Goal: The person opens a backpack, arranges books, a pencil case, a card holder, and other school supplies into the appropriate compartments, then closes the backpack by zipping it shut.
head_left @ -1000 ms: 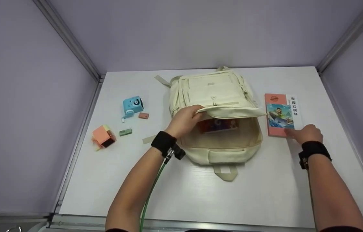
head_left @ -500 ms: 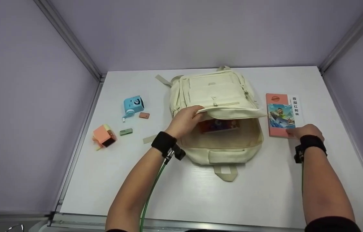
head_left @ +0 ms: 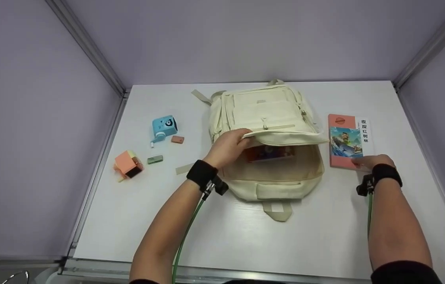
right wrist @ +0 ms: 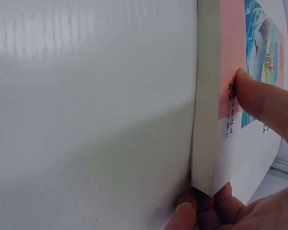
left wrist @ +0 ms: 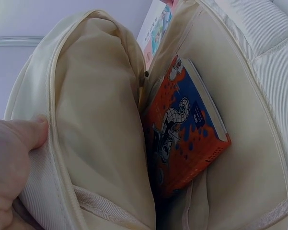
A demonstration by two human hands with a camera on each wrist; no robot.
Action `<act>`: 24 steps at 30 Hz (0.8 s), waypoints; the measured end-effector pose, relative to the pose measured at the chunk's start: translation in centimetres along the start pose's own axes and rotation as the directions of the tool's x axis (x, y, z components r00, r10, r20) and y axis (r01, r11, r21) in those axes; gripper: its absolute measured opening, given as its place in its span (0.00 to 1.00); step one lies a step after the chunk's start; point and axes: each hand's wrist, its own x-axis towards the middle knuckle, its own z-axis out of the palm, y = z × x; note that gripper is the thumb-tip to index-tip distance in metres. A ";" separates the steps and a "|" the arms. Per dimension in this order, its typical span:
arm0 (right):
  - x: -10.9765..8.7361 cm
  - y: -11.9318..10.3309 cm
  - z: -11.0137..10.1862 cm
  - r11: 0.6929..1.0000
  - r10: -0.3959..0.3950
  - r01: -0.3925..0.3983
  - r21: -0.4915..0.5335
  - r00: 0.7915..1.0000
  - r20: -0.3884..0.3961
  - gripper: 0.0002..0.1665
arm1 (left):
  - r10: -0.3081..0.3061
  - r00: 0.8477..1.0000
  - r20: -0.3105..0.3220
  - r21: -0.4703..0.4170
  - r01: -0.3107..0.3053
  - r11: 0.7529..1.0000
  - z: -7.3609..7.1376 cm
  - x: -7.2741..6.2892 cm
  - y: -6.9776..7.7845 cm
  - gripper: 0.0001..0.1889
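A cream backpack (head_left: pixel 263 110) lies on the white table with its main compartment unzipped. My left hand (head_left: pixel 227 148) holds up the edge of the front panel, the thumb on its outside in the left wrist view. Inside the compartment is an orange and blue book (left wrist: pixel 187 129), partly shaded by the panel in the head view. To the right of the backpack lies a pink and white book (head_left: pixel 344 136) with a picture on its cover. My right hand (head_left: pixel 376 161) pinches its near right corner, thumb on the cover and fingers at the edge and underneath, as the right wrist view shows.
On the table's left are a blue bottle-like box (head_left: pixel 164 126), a reddish eraser-like block (head_left: pixel 177 139), a green block (head_left: pixel 154 159) and an orange box-shaped item (head_left: pixel 127 163). A strap (head_left: pixel 277 213) sticks out at the backpack's near side. Panels enclose the table.
My right wrist has turned and the forearm has swung slightly left, while the thumb stays on the pink and white book. The left hand keeps holding the panel in place.
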 end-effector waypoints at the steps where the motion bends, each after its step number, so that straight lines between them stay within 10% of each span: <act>1: 0.0 0.0 0.1 1.000 -0.003 0.003 0.020 1.000 -0.004 0.59 | 0.001 1.000 -0.001 -0.001 -0.001 1.000 0.0 0.0 0.0 0.16; 14: 1.5 1.0 1.0 0.981 -0.043 0.063 0.184 0.993 -0.111 0.55 | 0.003 1.000 0.016 0.000 -0.003 1.000 0.2 0.1 0.3 0.16; 24: 1.3 1.2 1.1 0.706 0.009 0.023 0.707 0.999 -0.042 0.55 | -0.017 1.000 0.007 0.002 0.017 1.000 0.0 0.0 0.2 0.16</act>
